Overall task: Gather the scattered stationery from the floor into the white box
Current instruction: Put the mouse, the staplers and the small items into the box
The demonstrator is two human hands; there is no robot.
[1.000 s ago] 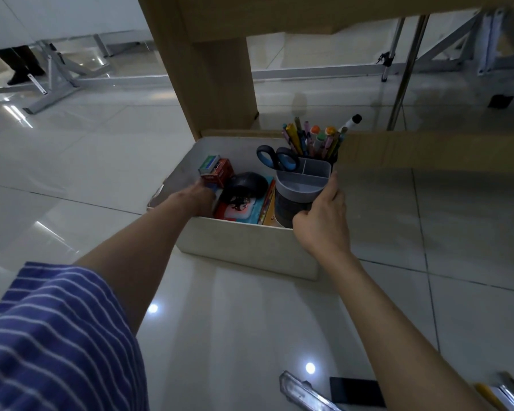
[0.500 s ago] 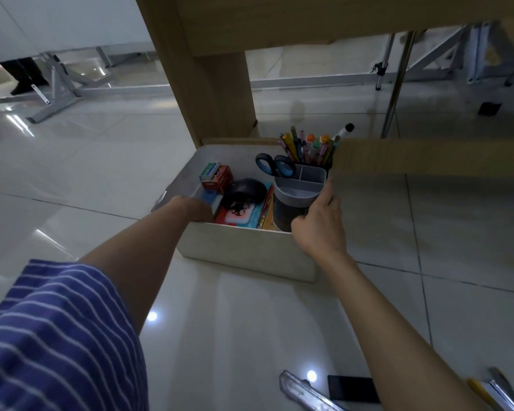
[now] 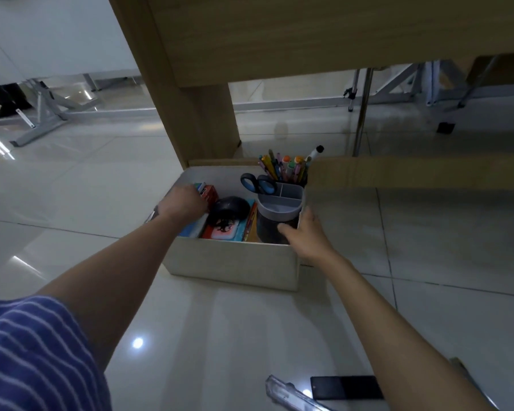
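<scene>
Change: left hand [image 3: 182, 203] has gone from the near left rim deeper into the box [image 3: 232, 266], up by the red pack [image 3: 210, 193]; right hand [image 3: 307, 235] has slipped lower on the holder [image 3: 279, 213].
Head view, left hand: fingers curled down among the items at the box's left side; whether they hold anything is hidden.
Right hand: fingers and thumb curved round the holder's right side at the box's right wall.
Box: on the floor under a wooden desk, holding the holder with pens [image 3: 288, 167] and scissors [image 3: 258, 183].
Floor: clear ruler [image 3: 291, 396] and black slab [image 3: 346, 387] lie near.
</scene>
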